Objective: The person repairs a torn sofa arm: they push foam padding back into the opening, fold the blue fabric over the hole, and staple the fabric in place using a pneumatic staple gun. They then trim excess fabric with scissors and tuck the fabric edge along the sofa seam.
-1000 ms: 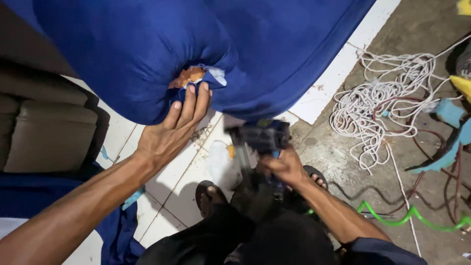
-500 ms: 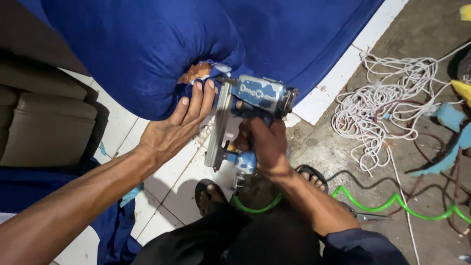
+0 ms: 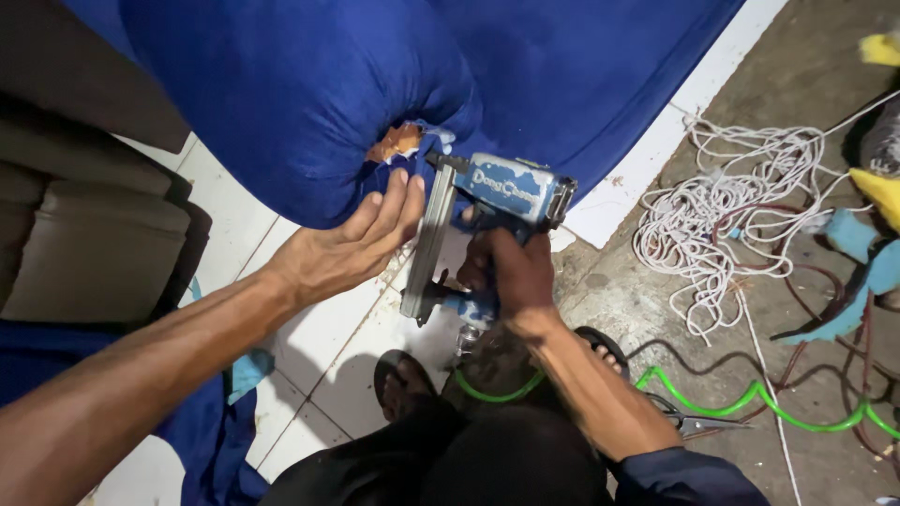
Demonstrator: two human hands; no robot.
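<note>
My left hand [image 3: 361, 245] lies flat and open, fingers pressing the gathered fold of the blue fabric-covered cushion [image 3: 309, 103] at about eleven o'clock from my knees. My right hand [image 3: 511, 274] is wrapped tight around the grip of the blue-and-silver pneumatic staple gun [image 3: 473, 220], its nose against that same fold by my left fingertips. At three o'clock a tangled white rope [image 3: 722, 211] lies on the floor [image 3: 647, 300], with a green air hose [image 3: 750, 398] below it.

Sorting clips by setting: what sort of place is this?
Probably an upholstery workshop: a staple gun at blue fabric stretched over padding, a brown cushioned seat nearby, tangled white cord on a rough floor.
</note>
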